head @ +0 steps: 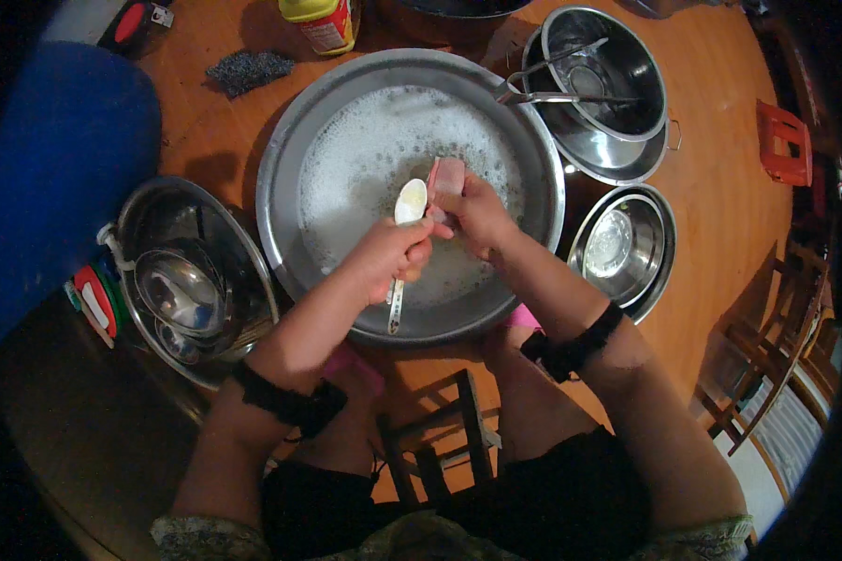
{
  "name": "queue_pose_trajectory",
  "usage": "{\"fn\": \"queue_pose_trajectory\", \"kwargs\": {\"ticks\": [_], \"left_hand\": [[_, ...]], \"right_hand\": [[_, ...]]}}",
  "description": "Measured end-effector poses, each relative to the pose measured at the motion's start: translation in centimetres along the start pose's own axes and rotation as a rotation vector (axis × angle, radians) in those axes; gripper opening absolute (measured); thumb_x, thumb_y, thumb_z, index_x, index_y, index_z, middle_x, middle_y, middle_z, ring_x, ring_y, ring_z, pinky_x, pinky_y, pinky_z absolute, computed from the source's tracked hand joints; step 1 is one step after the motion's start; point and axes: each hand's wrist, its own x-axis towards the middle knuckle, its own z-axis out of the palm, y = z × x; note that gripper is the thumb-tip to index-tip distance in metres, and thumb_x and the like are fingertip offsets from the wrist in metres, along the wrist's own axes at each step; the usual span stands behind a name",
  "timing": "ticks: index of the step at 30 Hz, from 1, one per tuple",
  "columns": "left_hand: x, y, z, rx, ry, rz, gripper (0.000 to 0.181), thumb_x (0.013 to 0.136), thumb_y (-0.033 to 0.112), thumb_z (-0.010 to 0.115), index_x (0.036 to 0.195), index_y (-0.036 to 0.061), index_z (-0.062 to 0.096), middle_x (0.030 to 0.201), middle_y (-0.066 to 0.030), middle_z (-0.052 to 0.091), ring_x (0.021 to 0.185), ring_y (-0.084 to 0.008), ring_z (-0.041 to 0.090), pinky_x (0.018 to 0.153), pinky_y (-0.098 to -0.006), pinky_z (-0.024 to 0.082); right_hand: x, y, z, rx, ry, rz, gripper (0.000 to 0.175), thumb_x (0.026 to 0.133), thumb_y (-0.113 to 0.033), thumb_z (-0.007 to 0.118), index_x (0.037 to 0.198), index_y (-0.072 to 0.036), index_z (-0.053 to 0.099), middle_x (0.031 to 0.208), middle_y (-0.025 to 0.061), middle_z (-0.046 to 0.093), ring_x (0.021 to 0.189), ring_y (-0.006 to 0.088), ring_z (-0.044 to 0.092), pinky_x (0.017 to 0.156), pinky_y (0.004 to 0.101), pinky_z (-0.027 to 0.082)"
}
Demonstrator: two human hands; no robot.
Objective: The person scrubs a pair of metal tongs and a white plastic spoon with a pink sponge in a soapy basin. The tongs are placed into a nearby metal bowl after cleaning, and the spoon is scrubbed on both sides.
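Over a wide metal basin [281, 140] of sudsy water, my left hand [400, 256] grips a spoon [411, 200] with a pale bowl and a patterned handle that sticks out below the fist. Close by on the right, my right hand [480, 210] holds a pinkish cloth or sponge [449, 175] beside the spoon. The fingers of both hands nearly meet. Metal tongs [544, 97] lie across the basin's upper right rim and reach over a steel bowl [649, 77].
Nested steel bowls [666, 259] stand at the right, and a large steel bowl with metalware [242, 231] at the left. A dark scouring pad [249, 71] and a yellow container [319, 24] lie beyond the basin. A red plastic stool [786, 144] stands far right.
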Motion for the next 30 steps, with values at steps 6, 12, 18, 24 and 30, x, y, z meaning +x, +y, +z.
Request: {"fn": "queue_pose_trajectory", "kwargs": {"ticks": [6,12,18,24,30], "left_hand": [[0.2,0.0,0.1,0.031,0.004,0.031,0.027,0.094,0.026,0.048,0.102,0.0027,0.058,0.054,0.0064,0.035,0.042,-0.0034,0.026,0.038,-0.0205,0.018],[0.1,0.3,-0.2,0.056,0.007,-0.009,0.027,0.094,0.026,0.047,0.101,0.0021,0.058,0.056,0.0059,0.036,0.043,-0.0036,0.026,0.038,-0.0201,0.019],[0.1,0.1,0.2,0.138,0.027,0.001,0.025,0.094,0.024,0.048,0.098,0.0017,0.058,0.055,0.0055,0.037,0.042,-0.0036,0.026,0.037,-0.0209,0.019],[-0.2,1.0,0.0,0.153,0.023,0.006,0.022,0.092,0.021,0.048,0.094,0.0019,0.057,0.056,0.004,0.039,0.043,-0.0053,0.028,0.039,-0.0229,0.022],[0.0,0.1,0.7,0.149,0.07,0.037,0.021,0.092,0.022,0.049,0.095,0.0027,0.057,0.053,0.005,0.036,0.042,-0.0042,0.026,0.038,-0.0225,0.02]], "right_hand": [[2.3,-1.4,-0.6,-0.464,0.184,-0.042,0.042,0.083,-0.04,0.062,0.085,0.002,0.064,0.076,0.0104,0.065,0.064,0.0193,0.061,0.057,0.0337,0.048],[0.0,-0.7,0.0,0.177,-0.023,0.076,0.01,0.085,-0.014,0.063,0.091,-0.006,0.061,0.076,0.0019,0.063,0.064,0.0199,0.06,0.062,0.0329,0.049],[1.6,-2.8,0.1,-0.724,0.147,-0.017,0.024,0.084,-0.024,0.064,0.086,0.0,0.064,0.075,0.0065,0.065,0.067,0.0176,0.062,0.059,0.031,0.049],[0.3,-1.4,0.2,-0.045,0.106,0.0,0.019,0.084,-0.019,0.062,0.088,0.0,0.063,0.077,0.0061,0.063,0.064,0.0147,0.059,0.056,0.0302,0.046],[3.0,-0.6,-0.9,-0.261,0.014,0.029,0.016,0.088,-0.018,0.059,0.095,-0.004,0.061,0.082,0.0046,0.063,0.068,0.0146,0.059,0.06,0.0297,0.047]]}}
